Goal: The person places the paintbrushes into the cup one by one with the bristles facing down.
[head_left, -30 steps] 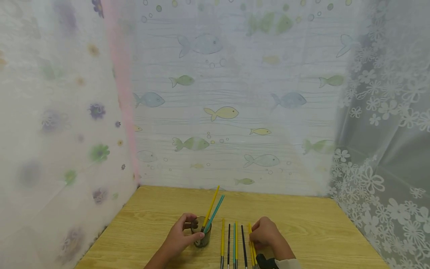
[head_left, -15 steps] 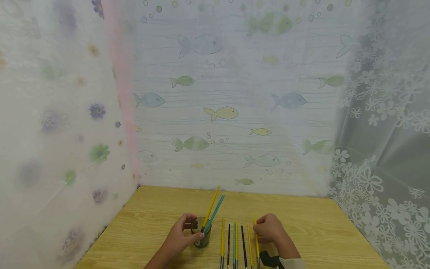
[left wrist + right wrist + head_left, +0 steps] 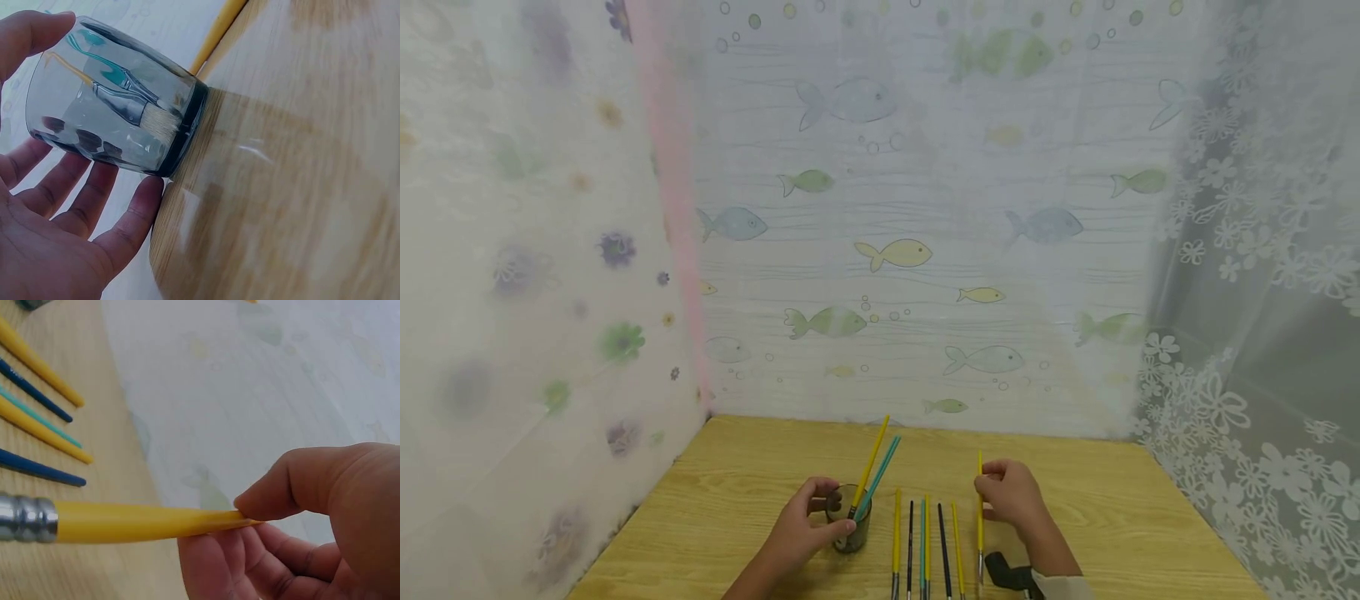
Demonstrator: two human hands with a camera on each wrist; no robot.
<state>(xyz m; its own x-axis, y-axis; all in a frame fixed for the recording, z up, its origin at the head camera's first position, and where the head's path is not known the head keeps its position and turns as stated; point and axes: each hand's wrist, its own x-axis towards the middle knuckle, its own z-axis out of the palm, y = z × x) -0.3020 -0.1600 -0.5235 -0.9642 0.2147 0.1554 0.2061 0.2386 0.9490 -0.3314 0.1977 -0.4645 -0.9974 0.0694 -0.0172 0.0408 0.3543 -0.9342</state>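
Observation:
My left hand (image 3: 801, 529) holds a tinted clear glass (image 3: 863, 535), thumb on one side and fingers on the other. A yellow paintbrush (image 3: 875, 461) and teal-handled paintbrush (image 3: 887, 457) lean in it; in the left wrist view, pale bristles (image 3: 159, 122) point to its base. My right hand (image 3: 1017, 500) pinches another yellow paintbrush (image 3: 119, 522) near its handle's thin end, the metal ferrule (image 3: 28, 517) pointing away from the fingers. Left of that hand lies a row of several paintbrushes, among them a thick yellow paintbrush (image 3: 897, 533), a dark blue paintbrush (image 3: 943, 542) and a thin yellow paintbrush (image 3: 957, 542).
The wood-grain table (image 3: 760, 450) ends at a fish-patterned curtain (image 3: 895, 333) behind. Flowered sheets hang at the left (image 3: 535, 333) and right (image 3: 1240, 400). A black device (image 3: 1006, 575) sits by my right wrist.
My right hand has drawn one yellow paintbrush away from the row, moving right and slightly farther from me. The left hand and glass have stayed in place.

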